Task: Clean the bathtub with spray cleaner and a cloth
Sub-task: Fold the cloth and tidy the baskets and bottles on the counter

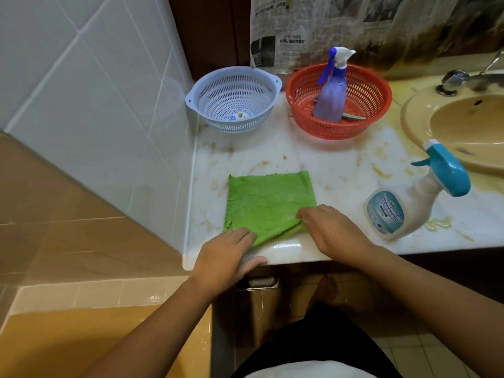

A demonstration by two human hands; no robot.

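Observation:
A green cloth (268, 201) lies folded flat on the stained white counter (335, 165). My left hand (229, 255) rests with straight fingers on the cloth's near left corner at the counter's front edge. My right hand (327, 227) pinches the cloth's near right corner, which is bunched under the fingertips. A white spray cleaner bottle (409, 203) with a blue trigger head stands tilted on the counter, to the right of my right hand. The beige bathtub (81, 331) shows at the lower left, below the counter.
A pale blue colander (234, 99) and a red basket (362, 105) stand at the back of the counter. The basket holds a purple spray bottle (331, 91). A beige sink (463, 132) with a tap (455, 80) lies at the right. White tiled wall rises on the left.

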